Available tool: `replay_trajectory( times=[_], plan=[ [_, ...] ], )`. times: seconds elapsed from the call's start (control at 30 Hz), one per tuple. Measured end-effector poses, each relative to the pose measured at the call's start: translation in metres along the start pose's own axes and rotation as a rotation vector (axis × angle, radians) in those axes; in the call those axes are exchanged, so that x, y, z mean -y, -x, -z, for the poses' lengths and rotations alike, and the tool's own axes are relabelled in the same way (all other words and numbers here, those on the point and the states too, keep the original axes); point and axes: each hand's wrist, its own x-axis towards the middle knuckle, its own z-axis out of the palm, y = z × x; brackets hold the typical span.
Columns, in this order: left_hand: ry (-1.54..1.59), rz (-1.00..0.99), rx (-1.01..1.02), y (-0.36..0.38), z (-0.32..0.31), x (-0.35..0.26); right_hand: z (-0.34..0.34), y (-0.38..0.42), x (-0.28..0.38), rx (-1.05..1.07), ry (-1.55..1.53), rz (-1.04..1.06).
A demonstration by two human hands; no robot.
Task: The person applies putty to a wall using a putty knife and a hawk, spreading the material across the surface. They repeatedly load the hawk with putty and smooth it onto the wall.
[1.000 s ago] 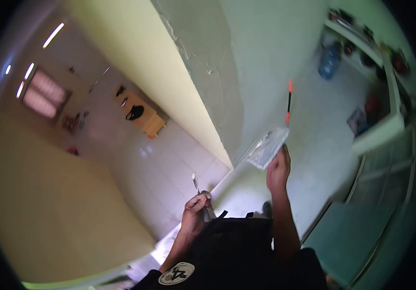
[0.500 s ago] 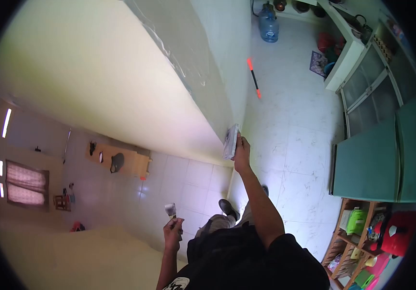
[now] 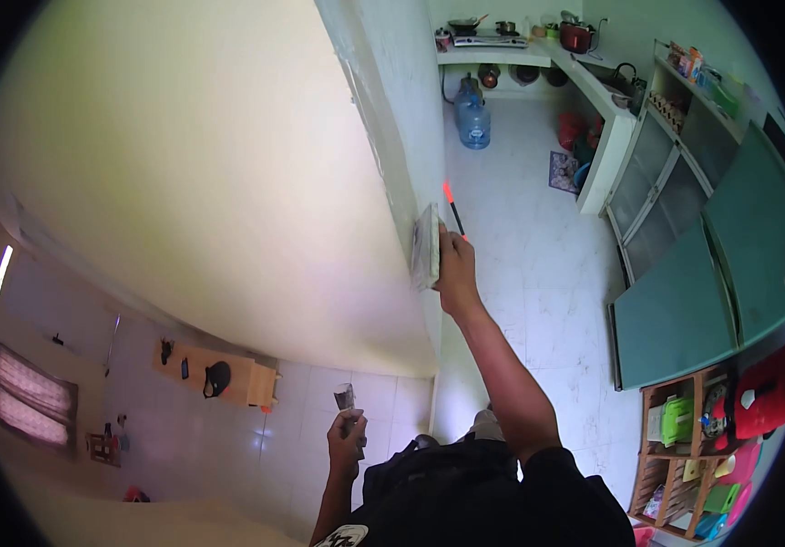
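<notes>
My right hand (image 3: 458, 273) is closed around the back of a plastering trowel (image 3: 426, 248), its flat face held against the narrow end of the wall. A grey strip of wet-looking plaster (image 3: 376, 128) runs up that wall end, above the trowel. Lower down on the left, my left hand (image 3: 345, 439) grips a putty knife (image 3: 345, 397) by its handle, blade pointing up and apart from the wall. The broad cream wall face (image 3: 228, 182) lies left of the plastered strip.
An orange-and-black stick (image 3: 454, 211) lies on the tiled floor beyond the trowel. Blue water bottles (image 3: 474, 126) stand under the kitchen counter. A green fridge (image 3: 675, 310) and wooden shelf (image 3: 670, 456) line the right side. At left is a wooden bench (image 3: 240, 376) with a dark cap (image 3: 217, 379).
My right hand and the trowel have moved slightly up the wall end. The view has tilted up, showing the stove and counter. My left hand still holds the putty knife.
</notes>
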Motion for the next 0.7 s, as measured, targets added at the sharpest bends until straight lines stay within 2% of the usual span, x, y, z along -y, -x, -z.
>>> replay_trajectory(
  times=[0.03, 0.17, 0.3, 0.5, 0.63, 0.7],
  plan=[
    [0.006, -0.015, 0.016, -0.002, 0.002, -0.003, -0.013, 0.004, 0.018, -0.021, -0.065, 0.014],
    [0.008, -0.053, 0.06, -0.007, 0.01, -0.012, -0.028, -0.004, 0.061, 0.013, 0.042, 0.152],
    [0.023, -0.076, 0.07, -0.012, 0.027, -0.015, -0.053, -0.004, 0.117, 0.045, -0.085, 0.202],
    [0.125, -0.113, 0.063, -0.021, 0.048, -0.016, -0.083, 0.018, 0.231, 0.214, -0.061, 0.297],
    [0.073, -0.167, 0.045, -0.03, 0.046, -0.022, -0.102, 0.028, 0.295, 0.322, -0.095, 0.581],
    [0.058, -0.157, 0.029, -0.02, 0.048, -0.021, -0.04, -0.033, 0.298, 0.814, -0.229, 0.625]
  ],
)
